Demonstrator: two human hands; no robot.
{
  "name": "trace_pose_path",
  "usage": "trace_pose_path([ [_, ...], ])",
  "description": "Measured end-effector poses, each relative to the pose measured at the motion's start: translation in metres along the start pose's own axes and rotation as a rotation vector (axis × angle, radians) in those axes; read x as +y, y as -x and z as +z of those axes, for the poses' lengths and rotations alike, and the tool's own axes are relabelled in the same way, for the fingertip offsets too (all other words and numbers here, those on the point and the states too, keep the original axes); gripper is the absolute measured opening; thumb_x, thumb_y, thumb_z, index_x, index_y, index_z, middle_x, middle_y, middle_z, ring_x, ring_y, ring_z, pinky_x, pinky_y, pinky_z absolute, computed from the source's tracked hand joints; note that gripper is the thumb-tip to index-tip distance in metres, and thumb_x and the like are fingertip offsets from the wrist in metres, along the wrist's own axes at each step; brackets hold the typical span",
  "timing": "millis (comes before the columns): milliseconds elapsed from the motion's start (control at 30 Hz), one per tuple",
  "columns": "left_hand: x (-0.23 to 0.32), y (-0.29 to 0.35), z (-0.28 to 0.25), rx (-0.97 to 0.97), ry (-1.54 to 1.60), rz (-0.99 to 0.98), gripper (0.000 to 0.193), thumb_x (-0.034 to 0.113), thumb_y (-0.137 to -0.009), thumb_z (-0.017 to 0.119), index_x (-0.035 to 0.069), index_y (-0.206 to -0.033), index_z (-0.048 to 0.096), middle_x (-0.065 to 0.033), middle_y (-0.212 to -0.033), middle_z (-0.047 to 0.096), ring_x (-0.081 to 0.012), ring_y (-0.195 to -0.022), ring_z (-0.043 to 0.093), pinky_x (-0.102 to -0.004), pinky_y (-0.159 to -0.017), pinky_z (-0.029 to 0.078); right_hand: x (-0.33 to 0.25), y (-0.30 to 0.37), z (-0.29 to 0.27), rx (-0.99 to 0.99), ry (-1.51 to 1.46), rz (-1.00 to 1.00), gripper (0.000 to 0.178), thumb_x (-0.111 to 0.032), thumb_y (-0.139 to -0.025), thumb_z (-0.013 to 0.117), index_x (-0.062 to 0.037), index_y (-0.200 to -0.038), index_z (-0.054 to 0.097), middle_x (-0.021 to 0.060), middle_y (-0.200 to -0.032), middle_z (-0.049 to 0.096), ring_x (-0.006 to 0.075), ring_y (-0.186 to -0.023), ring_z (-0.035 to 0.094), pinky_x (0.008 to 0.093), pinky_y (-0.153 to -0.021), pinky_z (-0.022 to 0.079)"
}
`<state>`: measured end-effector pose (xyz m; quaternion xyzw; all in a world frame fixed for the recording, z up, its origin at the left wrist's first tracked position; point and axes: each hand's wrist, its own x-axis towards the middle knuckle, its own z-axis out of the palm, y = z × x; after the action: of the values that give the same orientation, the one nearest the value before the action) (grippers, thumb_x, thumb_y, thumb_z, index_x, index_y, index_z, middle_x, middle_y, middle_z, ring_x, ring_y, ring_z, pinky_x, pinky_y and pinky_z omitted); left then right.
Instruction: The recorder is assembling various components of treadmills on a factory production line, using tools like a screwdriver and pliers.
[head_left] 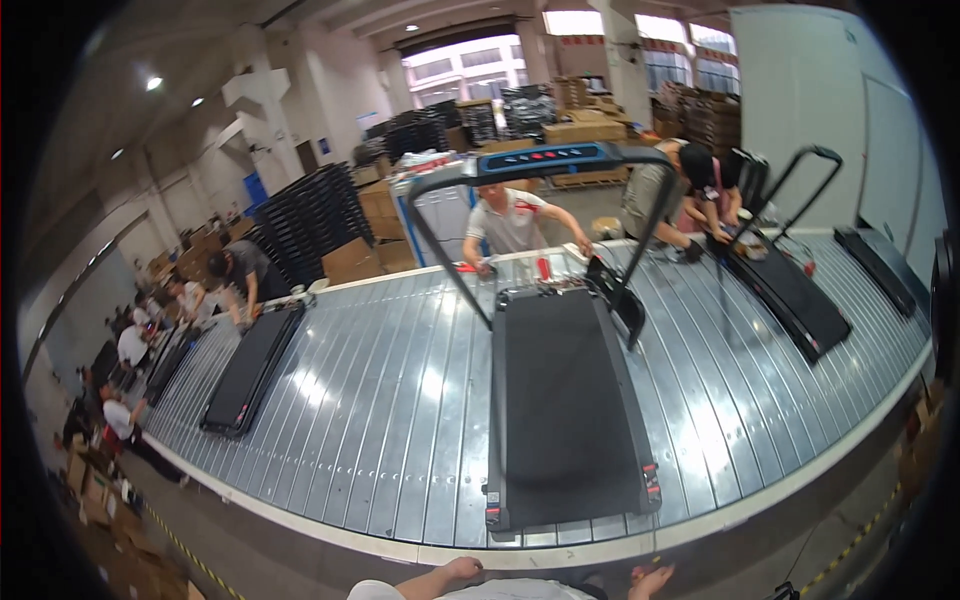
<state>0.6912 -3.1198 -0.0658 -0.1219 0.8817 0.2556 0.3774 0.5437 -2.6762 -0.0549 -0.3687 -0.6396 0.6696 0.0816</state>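
A black treadmill (565,400) lies lengthwise on the metal slat conveyor (390,440), its near end toward me. At the far end its upright frame carries a console (540,157) with a blue border. My left hand (463,568) is curled closed just below the conveyor's near edge, with nothing visible in it. To the right, my right hand (652,578) is closed by the same edge, near the treadmill's near right corner. Something small and thin shows at its fingers, too small to name. Neither hand touches the treadmill.
Across the conveyor a person (512,225) works at the treadmill's far end. Two more people (690,190) bend over another treadmill (785,295) at the right. Further treadmills (255,365) lie at the left, with people beside them. Stacked cartons (585,130) stand behind.
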Motion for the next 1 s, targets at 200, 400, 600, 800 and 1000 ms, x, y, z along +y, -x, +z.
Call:
trace_pose_path([
  [200, -0.05, 0.073, 0.038, -0.027, 0.056, 0.053, 0.033, 0.018, -0.071, 0.052, 0.006, -0.097, 0.068, -0.0163, -0.097, 0.066, -0.031, -0.088, 0.063, -0.0413, -0.076, 0.048, 0.0, 0.041, 0.024, -0.525, 1.381, -0.552, 0.022, -0.028, -0.087, 0.057, -0.0057, -0.083, 0.059, 0.007, -0.067, 0.057, 0.0205, -0.054, 0.052, 0.0355, -0.05, 0.043],
  [400, -0.067, 0.081, 0.084, 0.035, 0.122, -0.106, 0.034, 0.031, -0.076, 0.058, 0.006, -0.097, 0.068, -0.0178, -0.099, 0.065, -0.0334, -0.091, 0.062, -0.0422, -0.078, 0.048, -0.034, 0.046, 0.06, -0.646, 1.434, -0.771, 0.023, -0.027, -0.087, 0.056, -0.0053, -0.084, 0.059, 0.007, -0.068, 0.058, 0.0205, -0.055, 0.052, 0.0355, -0.051, 0.043],
  [600, -0.067, 0.08, 0.093, 0.034, 0.2, -0.156, 0.034, 0.029, -0.077, 0.057, 0.007, -0.1, 0.066, -0.0177, -0.102, 0.064, -0.0341, -0.093, 0.061, -0.0424, -0.079, 0.048, -0.052, 0.055, 0.045, -0.65, 1.436, -0.778, 0.023, -0.027, -0.088, 0.055, -0.0048, -0.085, 0.06, 0.0071, -0.069, 0.058, 0.0205, -0.056, 0.052, 0.0355, -0.052, 0.043],
  [800, -0.069, 0.075, 0.081, -0.001, 0.075, -0.181, 0.028, 0.024, -0.075, 0.058, 0.007, -0.094, 0.069, -0.0173, -0.1, 0.065, -0.0331, -0.092, 0.061, -0.0427, -0.078, 0.047, -0.068, 0.07, 0.036, -0.654, 1.409, -0.762, 0.023, -0.027, -0.089, 0.054, -0.0044, -0.086, 0.06, 0.0071, -0.07, 0.058, 0.0205, -0.057, 0.052, 0.0354, -0.053, 0.043],
  [1000, -0.051, 0.059, 0.085, 0.133, 0.125, -0.129, 0.029, 0.019, -0.075, 0.054, 0.006, -0.098, 0.067, -0.0177, -0.1, 0.065, -0.0335, -0.092, 0.062, -0.0425, -0.077, 0.048, -0.074, 0.084, 0.035, -0.667, 1.378, -0.752, 0.023, -0.026, -0.089, 0.053, -0.0039, -0.087, 0.06, 0.0072, -0.071, 0.059, 0.0205, -0.058, 0.052, 0.0354, -0.054, 0.043],
])
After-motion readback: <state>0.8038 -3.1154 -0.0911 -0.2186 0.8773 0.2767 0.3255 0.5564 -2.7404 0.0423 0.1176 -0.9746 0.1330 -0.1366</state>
